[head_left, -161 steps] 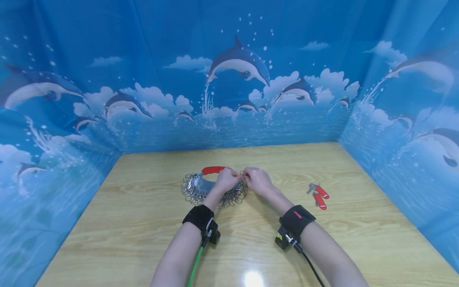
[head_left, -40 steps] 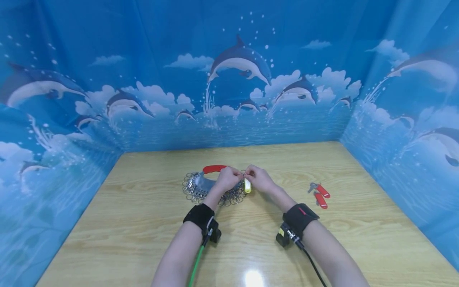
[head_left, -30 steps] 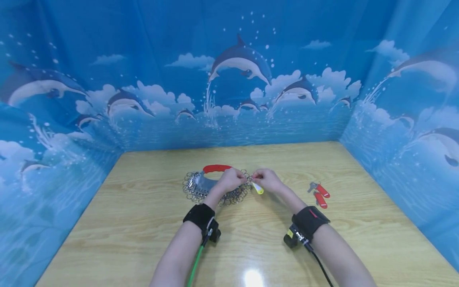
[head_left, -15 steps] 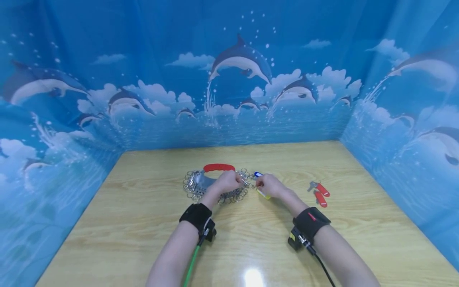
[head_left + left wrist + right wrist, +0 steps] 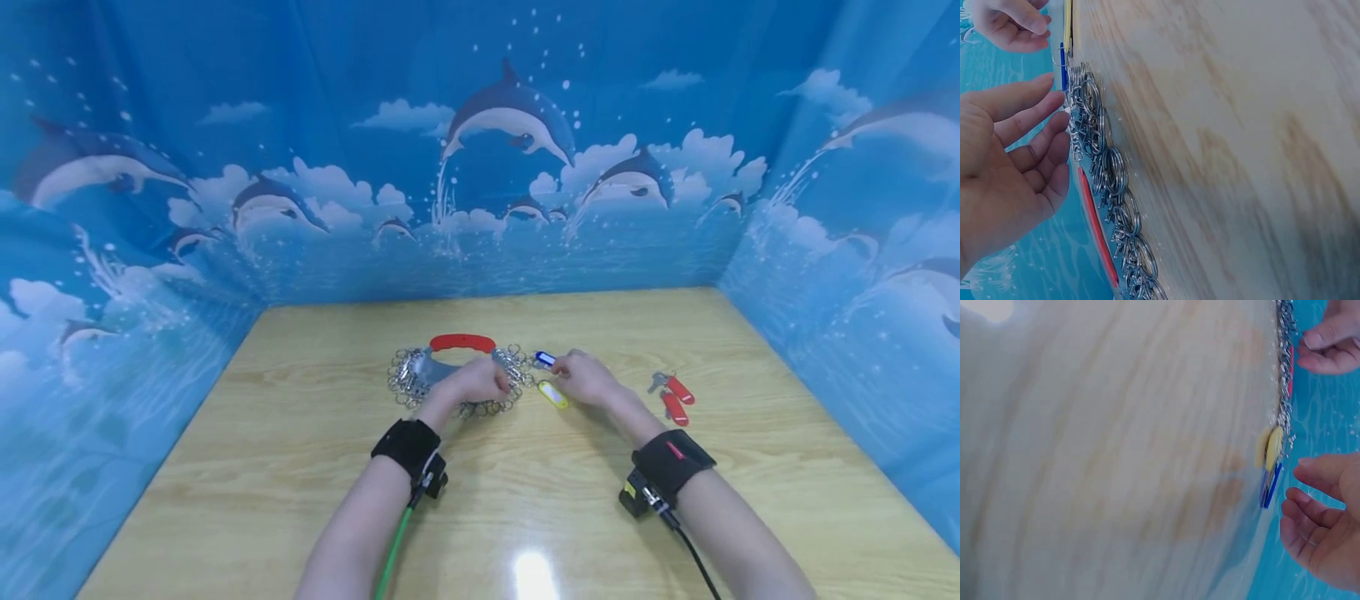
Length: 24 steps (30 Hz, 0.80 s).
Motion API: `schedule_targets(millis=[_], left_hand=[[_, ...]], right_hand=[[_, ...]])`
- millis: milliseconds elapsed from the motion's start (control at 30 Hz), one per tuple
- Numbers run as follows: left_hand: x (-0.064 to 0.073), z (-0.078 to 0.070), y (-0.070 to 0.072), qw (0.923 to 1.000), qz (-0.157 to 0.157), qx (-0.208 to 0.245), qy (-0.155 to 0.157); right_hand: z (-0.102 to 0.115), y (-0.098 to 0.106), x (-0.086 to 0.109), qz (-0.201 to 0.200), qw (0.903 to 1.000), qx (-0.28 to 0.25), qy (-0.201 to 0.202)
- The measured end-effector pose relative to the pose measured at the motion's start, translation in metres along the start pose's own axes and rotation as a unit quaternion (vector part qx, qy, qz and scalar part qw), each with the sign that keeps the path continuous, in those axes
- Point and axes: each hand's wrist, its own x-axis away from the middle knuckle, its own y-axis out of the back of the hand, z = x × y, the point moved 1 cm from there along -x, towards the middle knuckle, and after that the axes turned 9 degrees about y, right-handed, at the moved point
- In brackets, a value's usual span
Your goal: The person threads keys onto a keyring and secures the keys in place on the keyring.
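A key holder with a red handle (image 5: pixel 462 342) and a curved grey metal plate lies on the table, fringed with many metal split rings (image 5: pixel 408 379). My left hand (image 5: pixel 478 380) hovers over its right part, fingers loosely bent and holding nothing in the left wrist view. Just right of the rings lie a yellow key tag (image 5: pixel 552 394) and a blue key tag (image 5: pixel 544 359), both with white labels. My right hand (image 5: pixel 590 379) is close beside the blue tag; in the right wrist view its thumb and fingers (image 5: pixel 1313 509) are apart with nothing between them.
Two red key tags (image 5: pixel 680 390) with keys (image 5: pixel 658 381) lie further right on the wooden table (image 5: pixel 480 500). A blue dolphin-print curtain (image 5: pixel 360 250) stands along the back and both sides. A camera is strapped to each wrist, with a cable trailing toward me.
The yellow tag, earlier between both hands at the rings, now lies on the table beside the blue tag, which came into view. My right hand moved right and let go; my left hand released too.
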Motion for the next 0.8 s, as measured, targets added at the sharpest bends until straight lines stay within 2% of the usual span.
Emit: schedule_targets(millis=[100, 233, 367, 500, 667, 800], left_hand=[[0.000, -0.002, -0.002, 0.9999, 0.010, -0.007, 0.000], [0.001, -0.006, -0.007, 0.9988, 0.018, -0.043, -0.015], [0.002, -0.013, -0.010, 0.9928, -0.006, -0.115, -0.033], [0.002, -0.018, -0.012, 0.9869, -0.025, -0.158, -0.021], [0.000, -0.021, -0.015, 0.9866, -0.017, -0.162, -0.001], [-0.002, -0.019, -0.016, 0.9913, -0.019, -0.129, 0.016]], right_hand=[[-0.004, 0.007, 0.006, -0.011, 0.9999, 0.001, 0.007], [-0.010, 0.011, 0.012, -0.012, 0.9999, -0.007, 0.006], [-0.015, 0.015, 0.017, -0.004, 0.9998, -0.017, -0.006], [-0.018, 0.019, 0.020, -0.002, 0.9992, -0.029, -0.026], [-0.026, 0.026, 0.028, -0.022, 0.9986, -0.032, -0.035], [-0.039, 0.038, 0.042, -0.038, 0.9971, -0.042, -0.051]])
